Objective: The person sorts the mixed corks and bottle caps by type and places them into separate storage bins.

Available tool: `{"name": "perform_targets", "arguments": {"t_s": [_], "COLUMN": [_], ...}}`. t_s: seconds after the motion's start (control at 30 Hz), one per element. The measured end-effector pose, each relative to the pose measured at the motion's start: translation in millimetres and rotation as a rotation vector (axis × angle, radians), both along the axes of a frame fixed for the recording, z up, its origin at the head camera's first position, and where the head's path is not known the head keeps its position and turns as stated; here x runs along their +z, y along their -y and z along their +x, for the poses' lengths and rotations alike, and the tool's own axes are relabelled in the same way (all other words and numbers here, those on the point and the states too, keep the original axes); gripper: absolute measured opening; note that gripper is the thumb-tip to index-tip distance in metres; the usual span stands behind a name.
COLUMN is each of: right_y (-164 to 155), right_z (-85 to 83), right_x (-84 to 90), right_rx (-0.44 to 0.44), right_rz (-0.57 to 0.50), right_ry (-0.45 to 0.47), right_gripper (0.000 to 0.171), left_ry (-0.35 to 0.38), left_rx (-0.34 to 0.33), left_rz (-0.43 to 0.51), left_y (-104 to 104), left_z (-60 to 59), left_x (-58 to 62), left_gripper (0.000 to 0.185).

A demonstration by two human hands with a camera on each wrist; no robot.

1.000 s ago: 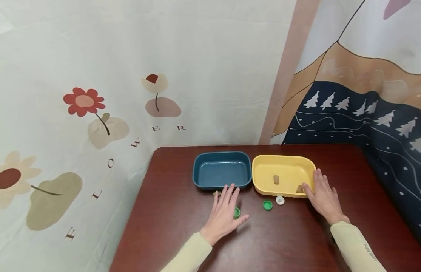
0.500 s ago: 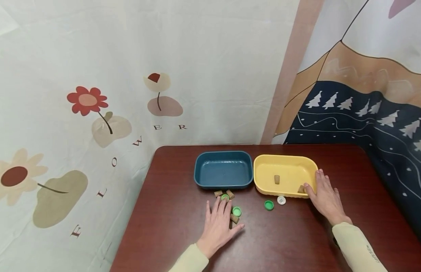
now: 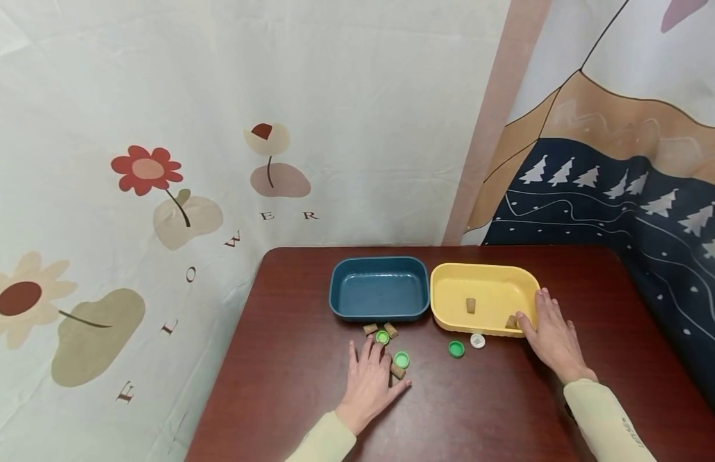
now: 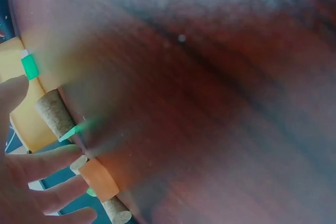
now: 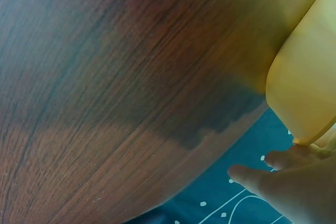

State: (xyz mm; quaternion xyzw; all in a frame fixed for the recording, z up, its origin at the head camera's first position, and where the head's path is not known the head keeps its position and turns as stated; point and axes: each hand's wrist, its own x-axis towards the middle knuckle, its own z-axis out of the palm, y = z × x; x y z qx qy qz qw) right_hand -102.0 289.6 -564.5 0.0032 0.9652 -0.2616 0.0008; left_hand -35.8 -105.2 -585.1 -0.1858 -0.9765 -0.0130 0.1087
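My left hand (image 3: 367, 387) hovers low over the table's left half, its fingers spread and loosely straight. Near its fingertips lie several cork stoppers, one being the cork (image 3: 397, 371), and green bottle caps, among them the cap (image 3: 401, 359). In the left wrist view a small orange piece (image 4: 98, 179) is at the fingertips; whether they touch it I cannot tell. My right hand (image 3: 555, 340) rests against the right rim of the yellow tray (image 3: 449, 321), thumb over its near corner and fingers straight along its outside. Inside the tray are two corks, including the cork (image 3: 471, 305).
A dark blue tray (image 3: 380, 317) stands left of the yellow one. Before the yellow tray lie a green cap (image 3: 456, 348) and a white cap (image 3: 477, 341). The brown table (image 3: 449, 417) ends at a printed curtain (image 3: 363, 128) behind.
My left hand has drawn back toward me and slightly left, uncovering corks and green caps beyond its fingers. My right hand stays at the yellow tray. The head view has shifted slightly.
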Motion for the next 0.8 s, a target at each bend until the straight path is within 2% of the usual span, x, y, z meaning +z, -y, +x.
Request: {"name": "perform_targets", "arguments": {"t_s": [0.4,0.6,0.8], "right_y": [-0.6,0.5,0.0], "right_z": [-1.7,-1.7,0.2], "right_x": [-0.3,0.8,0.7], "right_rx": [-0.003,-0.008,-0.009], "right_rz": [0.001,0.002,0.003], "right_ry": [-0.001,0.009,0.011], "right_gripper": [0.086,0.086,0.086], "left_ry": [-0.072,-0.097,-0.176], "left_rx": [-0.062,-0.102,-0.139], "left_rz": [-0.01,0.068,0.175], "left_y": [2.3,4.2,4.0], "left_z": [-3.8,-2.1,-3.3], "left_x": [-2.9,3.6,12.1], "left_gripper": [0.043,0.035,0.033]}}
